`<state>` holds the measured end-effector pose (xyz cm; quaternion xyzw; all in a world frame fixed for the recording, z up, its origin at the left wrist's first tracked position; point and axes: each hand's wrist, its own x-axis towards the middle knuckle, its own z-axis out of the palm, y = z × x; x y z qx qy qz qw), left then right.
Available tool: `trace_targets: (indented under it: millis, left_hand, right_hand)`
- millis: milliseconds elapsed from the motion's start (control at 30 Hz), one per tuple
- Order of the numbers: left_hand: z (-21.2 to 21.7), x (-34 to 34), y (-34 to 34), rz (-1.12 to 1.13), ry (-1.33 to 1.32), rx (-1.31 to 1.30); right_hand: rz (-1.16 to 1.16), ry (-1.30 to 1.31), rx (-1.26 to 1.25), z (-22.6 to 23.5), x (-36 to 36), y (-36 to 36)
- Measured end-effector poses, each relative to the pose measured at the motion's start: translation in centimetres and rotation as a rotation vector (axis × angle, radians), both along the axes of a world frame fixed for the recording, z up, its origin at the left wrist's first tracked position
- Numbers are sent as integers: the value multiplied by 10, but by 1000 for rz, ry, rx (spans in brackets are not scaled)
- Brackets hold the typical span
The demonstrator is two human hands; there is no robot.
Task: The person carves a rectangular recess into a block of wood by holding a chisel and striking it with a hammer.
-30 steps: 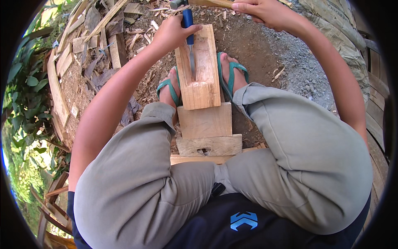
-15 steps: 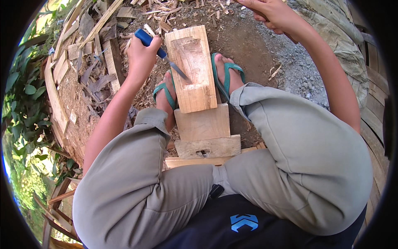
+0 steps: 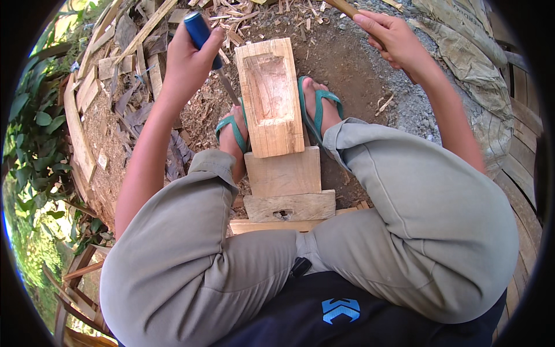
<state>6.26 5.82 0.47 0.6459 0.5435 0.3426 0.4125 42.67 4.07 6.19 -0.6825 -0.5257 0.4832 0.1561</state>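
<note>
My left hand (image 3: 189, 58) is closed round the blue handle of a chisel (image 3: 226, 85). Its metal blade slants down beside the left edge of a hollowed wooden block (image 3: 267, 130), apart from the hollow. The block is pale, with a rough rectangular recess cut into its upper face, and lies between my feet. At the upper right my right hand (image 3: 399, 46) grips a wooden handle (image 3: 343, 7), whose far end runs out of the picture, so the tool's head is hidden.
Under the block's near end are a flat board (image 3: 283, 173) and a smaller piece with a knot hole (image 3: 300, 206). My sandalled feet (image 3: 321, 107) flank the block. Wood chips (image 3: 231, 29) litter the ground; planks (image 3: 87, 139) lie left, and a pale sack (image 3: 468, 58) lies right.
My left hand has lifted the chisel out of the block's hollow and moved it left and up. My right hand has come down slightly, showing more of the wooden handle.
</note>
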Motion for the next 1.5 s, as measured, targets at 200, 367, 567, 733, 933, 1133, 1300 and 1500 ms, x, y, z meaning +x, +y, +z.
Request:
trace_targets:
  millis: [200, 367, 567, 733, 933, 1133, 1300, 1500]
  left_hand:
    - [13, -20, -1, 150, -257, -6]
    - [13, -7, -20, 119, -250, -72]
    - [-16, 11, -29, 22, -251, -101]
    - [-26, 21, -26, -38, -65, -150]
    - [-36, 25, -16, -54, -27, -163]
    - [-45, 43, 1, 3, 180, -23]
    - [-58, 39, -1, 14, 137, 63]
    - [-44, 53, 2, -52, 35, -137]
  right_hand:
    - [-128, 104, 20, -31, 10, -29]
    - [-217, 212, -8, -40, 10, -47]
    - [-232, 231, -49, -34, 0, -52]
    - [-217, 233, -75, -33, -3, -51]
    - [-183, 207, -80, -32, -5, -52]
    - [114, 32, 182, -28, 6, -29]
    - [410, -74, 416, -7, -8, 18]
    - [543, -236, -28, 65, -47, 61]
